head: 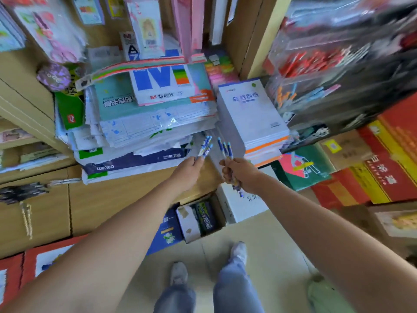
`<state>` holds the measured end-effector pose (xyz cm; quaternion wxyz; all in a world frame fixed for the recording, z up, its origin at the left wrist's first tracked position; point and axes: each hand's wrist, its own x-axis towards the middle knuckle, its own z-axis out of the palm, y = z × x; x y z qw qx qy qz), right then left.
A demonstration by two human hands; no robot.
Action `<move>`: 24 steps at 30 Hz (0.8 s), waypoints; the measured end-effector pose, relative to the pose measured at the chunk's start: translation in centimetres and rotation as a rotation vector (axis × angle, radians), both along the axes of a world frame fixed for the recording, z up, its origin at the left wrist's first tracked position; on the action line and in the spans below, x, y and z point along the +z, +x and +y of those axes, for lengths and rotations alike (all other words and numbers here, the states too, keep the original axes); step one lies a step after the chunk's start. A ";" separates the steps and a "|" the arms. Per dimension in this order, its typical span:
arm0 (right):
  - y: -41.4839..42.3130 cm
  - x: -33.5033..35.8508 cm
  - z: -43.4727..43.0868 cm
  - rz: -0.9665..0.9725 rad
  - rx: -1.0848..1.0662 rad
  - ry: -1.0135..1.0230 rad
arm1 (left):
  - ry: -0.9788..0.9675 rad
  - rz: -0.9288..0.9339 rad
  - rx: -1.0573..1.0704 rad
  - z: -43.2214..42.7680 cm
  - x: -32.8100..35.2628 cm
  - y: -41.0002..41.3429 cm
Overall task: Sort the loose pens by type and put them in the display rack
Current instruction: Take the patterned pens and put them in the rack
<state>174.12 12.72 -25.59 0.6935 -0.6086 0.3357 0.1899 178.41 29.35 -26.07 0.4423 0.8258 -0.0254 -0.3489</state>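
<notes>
Both the left hand [189,170] and right hand [237,175] grip blue-and-white pens [224,149], none yet in the clear display rack [316,71].

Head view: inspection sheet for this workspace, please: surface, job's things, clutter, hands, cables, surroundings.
Surface: wooden counter, largely covered by paper stacks.
Job's things: blue-and-white pens in both hands, left bunch, right bunch; display rack at right, blurred, with red pens inside.
Clutter: open cardboard box on the floor below the hands.
Grippers: left hand pinches its bunch; right hand grips its bunch.
Cables: nothing seen.
Surroundings: tiled floor, red boxes at right, hanging stationery above.
</notes>
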 end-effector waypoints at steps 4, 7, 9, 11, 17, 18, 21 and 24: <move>-1.1 2.4 -7.2 -0.015 0.003 -0.071 | 0.043 -0.053 -0.115 -7.6 1.6 0.0; -1.8 4.1 -13.6 -0.028 0.119 -0.285 | 0.009 -0.066 -0.117 -14.0 2.4 0.0; -2.2 4.7 -17.9 -0.017 0.231 -0.442 | -0.029 -0.067 -0.100 -18.3 3.1 0.0; -2.4 4.9 -22.0 -0.013 0.230 -0.497 | -0.074 -0.049 -0.083 -22.4 3.5 0.1; -1.6 4.7 -32.0 -0.026 0.123 -0.472 | -0.108 -0.033 -0.080 -32.0 3.8 0.5; -1.1 4.2 -33.4 -0.028 0.096 -0.449 | -0.104 -0.037 -0.088 -33.3 4.0 0.8; 0.3 3.5 -36.7 -0.034 0.017 -0.392 | -0.093 -0.046 -0.104 -36.3 4.1 2.2; 2.0 2.9 -39.6 -0.062 -0.038 -0.370 | -0.091 -0.063 -0.123 -38.7 4.1 3.9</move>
